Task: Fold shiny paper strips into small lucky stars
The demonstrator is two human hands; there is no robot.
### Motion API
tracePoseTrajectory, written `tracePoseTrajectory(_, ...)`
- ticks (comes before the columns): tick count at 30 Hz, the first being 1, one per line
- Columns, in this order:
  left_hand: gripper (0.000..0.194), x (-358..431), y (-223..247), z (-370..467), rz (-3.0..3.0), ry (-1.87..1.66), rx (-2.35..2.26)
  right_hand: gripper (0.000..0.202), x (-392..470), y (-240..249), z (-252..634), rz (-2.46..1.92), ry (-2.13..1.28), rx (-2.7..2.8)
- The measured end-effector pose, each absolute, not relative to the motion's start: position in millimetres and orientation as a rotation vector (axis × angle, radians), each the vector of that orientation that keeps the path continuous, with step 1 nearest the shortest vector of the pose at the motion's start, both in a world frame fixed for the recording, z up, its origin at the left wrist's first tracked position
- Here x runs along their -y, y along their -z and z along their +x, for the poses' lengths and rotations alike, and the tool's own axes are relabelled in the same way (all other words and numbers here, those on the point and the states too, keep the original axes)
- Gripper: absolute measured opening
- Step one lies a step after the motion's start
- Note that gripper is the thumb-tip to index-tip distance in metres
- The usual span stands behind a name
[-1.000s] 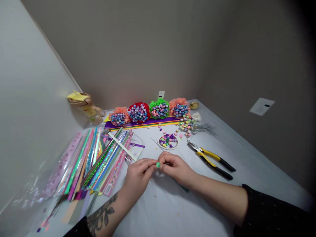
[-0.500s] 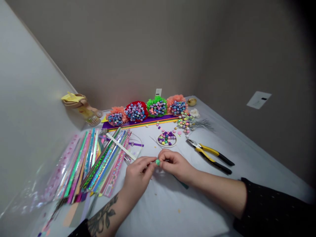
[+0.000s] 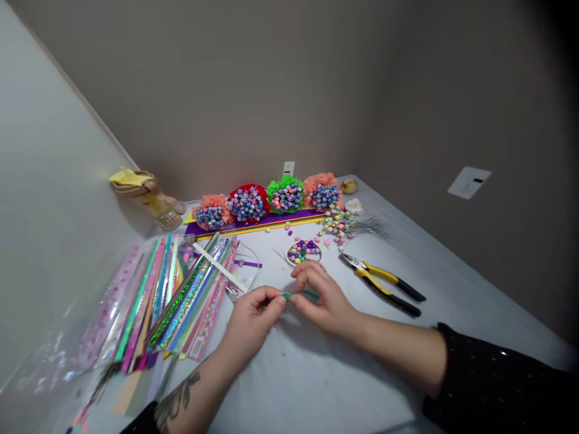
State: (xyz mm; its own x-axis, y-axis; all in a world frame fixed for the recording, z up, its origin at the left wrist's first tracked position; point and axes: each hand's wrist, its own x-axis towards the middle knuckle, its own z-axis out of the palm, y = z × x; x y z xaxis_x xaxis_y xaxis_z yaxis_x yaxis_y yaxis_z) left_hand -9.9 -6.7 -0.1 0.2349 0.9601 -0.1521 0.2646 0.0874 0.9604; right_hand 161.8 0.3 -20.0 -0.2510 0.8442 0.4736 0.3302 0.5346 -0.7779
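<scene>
Between my two hands is a narrow green paper strip [image 3: 286,296], folded into a small knot at one end. My left hand [image 3: 256,314] pinches the folded end between thumb and forefinger. My right hand [image 3: 322,300] holds the strip close beside it, its thumb near the fold and the other fingers curled above. The strip's tail shows under the right fingers. Just beyond the right hand sits a small round dish [image 3: 304,252] of purple, pink and green folded paper stars.
Packs of shiny paper strips [image 3: 194,301] cover the left side. Yellow-and-black pliers [image 3: 384,282] lie right. Several star bouquets [image 3: 248,204] in crepe paper line the back, with loose stars [image 3: 337,223] and thin wires [image 3: 368,227] nearby. A wedge sandal [image 3: 147,193] stands back left.
The strip's tail, hanging below my right hand before, now runs across under its fingers. My right fingers have lifted and loosened a little; the left pinch stays.
</scene>
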Motion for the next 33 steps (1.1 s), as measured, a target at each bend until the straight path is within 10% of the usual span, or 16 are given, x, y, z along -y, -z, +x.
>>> tracePoseTrajectory(21,0.024,8,10,-9,1.292,-0.901,-1.303,0.009,4,22,156,-1.018,-0.988,1.715)
tracePoseTrajectory(33,0.029,11,13,-3,0.939,-0.900,-1.223,0.016,7,28,159,-0.913,-0.389,1.930)
